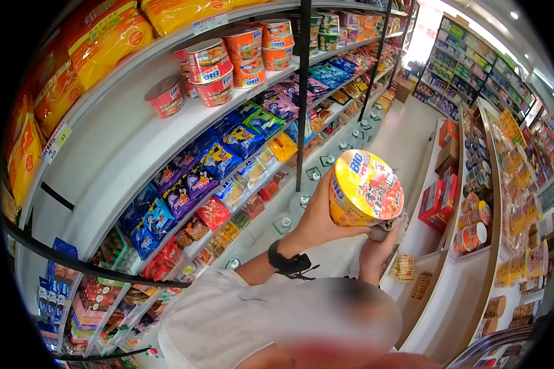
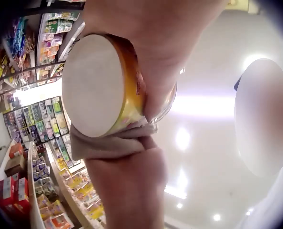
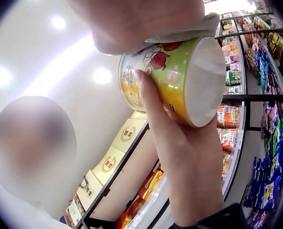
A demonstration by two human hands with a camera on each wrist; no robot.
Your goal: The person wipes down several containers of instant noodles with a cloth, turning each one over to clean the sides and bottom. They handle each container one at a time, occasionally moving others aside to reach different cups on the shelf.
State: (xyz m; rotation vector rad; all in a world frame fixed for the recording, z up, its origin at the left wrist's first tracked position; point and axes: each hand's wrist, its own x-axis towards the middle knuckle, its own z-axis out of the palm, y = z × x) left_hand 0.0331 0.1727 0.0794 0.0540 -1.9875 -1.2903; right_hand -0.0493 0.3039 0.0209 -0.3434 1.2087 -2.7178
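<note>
A yellow instant noodle cup (image 1: 366, 187), lid toward the head camera, is held up in front of the body. My left hand (image 1: 317, 216) grips it from the side, thumb along the wall and fingers around it. My right hand (image 1: 377, 251) holds a grey cloth (image 1: 389, 230) against the opposite side of the cup. In the left wrist view the cloth (image 2: 108, 145) lies folded between the right hand and the cup's wall, beside the white base (image 2: 93, 86). The right wrist view shows the left thumb on the cup's printed side (image 3: 167, 71); the cloth covers part of the right fingers.
On the left, a shelf (image 1: 126, 132) bears stacked noodle cups (image 1: 209, 71), with bagged snacks (image 1: 221, 160) on the tiers below. Large water bottles (image 1: 282, 225) line the floor beneath. A lower shelf with packaged foods (image 1: 471, 237) runs along the right. A black shelf post (image 1: 303, 92) stands ahead.
</note>
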